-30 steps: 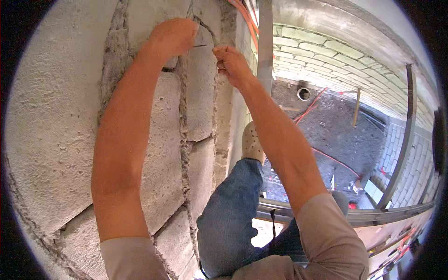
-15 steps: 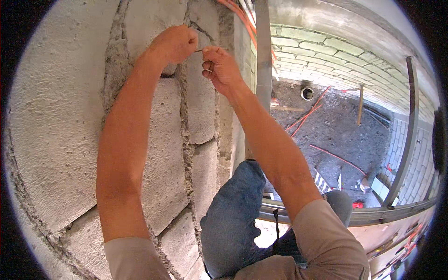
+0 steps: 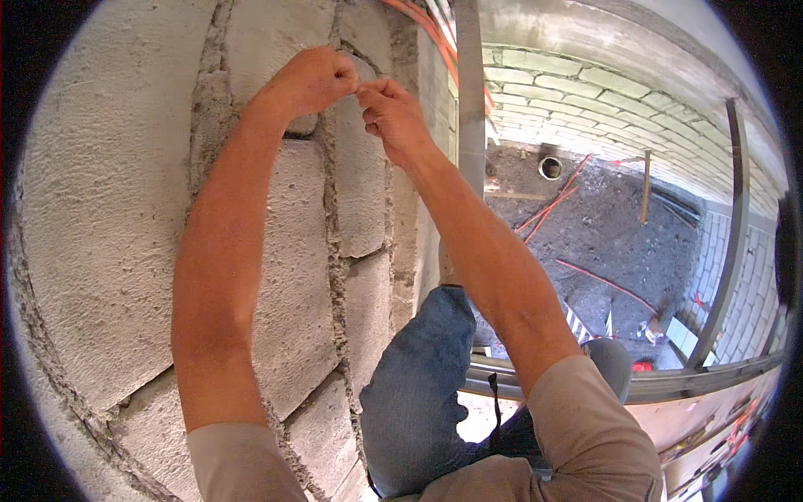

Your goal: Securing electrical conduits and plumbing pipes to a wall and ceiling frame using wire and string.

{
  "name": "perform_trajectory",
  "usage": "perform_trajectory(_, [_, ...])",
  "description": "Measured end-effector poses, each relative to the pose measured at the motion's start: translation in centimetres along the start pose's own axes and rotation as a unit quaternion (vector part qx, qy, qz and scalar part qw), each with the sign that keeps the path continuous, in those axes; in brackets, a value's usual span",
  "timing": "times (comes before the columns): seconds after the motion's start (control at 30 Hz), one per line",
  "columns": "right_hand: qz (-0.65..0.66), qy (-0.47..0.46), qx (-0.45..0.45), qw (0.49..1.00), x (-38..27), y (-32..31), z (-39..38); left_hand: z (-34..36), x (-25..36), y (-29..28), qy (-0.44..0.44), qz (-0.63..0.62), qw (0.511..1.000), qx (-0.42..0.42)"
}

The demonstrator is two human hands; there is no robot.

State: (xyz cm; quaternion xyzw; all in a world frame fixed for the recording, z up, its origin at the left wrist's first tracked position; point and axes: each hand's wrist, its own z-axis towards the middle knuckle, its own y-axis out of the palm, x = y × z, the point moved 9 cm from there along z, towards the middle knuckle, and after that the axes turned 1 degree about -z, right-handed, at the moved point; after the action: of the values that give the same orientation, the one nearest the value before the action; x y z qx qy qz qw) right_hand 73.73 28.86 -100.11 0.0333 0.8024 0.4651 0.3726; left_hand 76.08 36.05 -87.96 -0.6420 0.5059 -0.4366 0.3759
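High on a rough block wall (image 3: 293, 217) with chipped seams, my left hand (image 3: 309, 81) is curled closed, pinching a small, thin, dark piece, perhaps wire, that is mostly hidden now. My right hand (image 3: 393, 117) has thumb and index finger pressed together at that piece, almost touching the left fingertips, with its other fingers curled. Both hands are just in front of the cracked block (image 3: 360, 201). Whether the piece is fixed to the wall I cannot tell.
Orange conduits (image 3: 431, 25) run beside a metal post (image 3: 470, 125). My bent leg (image 3: 414, 376) is beside a metal rail (image 3: 686, 376). Below right lie a dirt floor (image 3: 611, 243) with red tubes, a round pipe opening (image 3: 549, 167), an upright stick (image 3: 645, 184) and a block wall (image 3: 585, 79).
My right hand has moved left to meet my left hand, whose wrist has turned and dropped slightly. The thin piece, visible between them earlier, is now mostly covered by fingers.
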Motion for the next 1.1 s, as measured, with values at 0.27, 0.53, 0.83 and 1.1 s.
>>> perform_trajectory(0.27, [-0.076,-0.024,-0.013,0.997,-0.4,0.0,-0.3,-0.1,-1.0,0.8,-0.011,0.029,0.999,0.009])
perform_trajectory(0.53, [-0.216,-0.049,0.015,0.975,-1.5,-4.8,-1.7,-0.4,-1.0,0.3,-0.091,-0.047,0.994,0.032])
perform_trajectory(0.83, [-0.078,-0.092,0.101,0.988,-4.0,-3.9,-2.2,-0.2,0.6,-0.1,-0.063,-0.152,0.986,0.035])
perform_trajectory(1.1, [-0.04,-0.092,0.102,0.99,-5.6,-2.8,-3.4,0.2,2.6,-1.1,-0.047,-0.082,0.992,0.086])
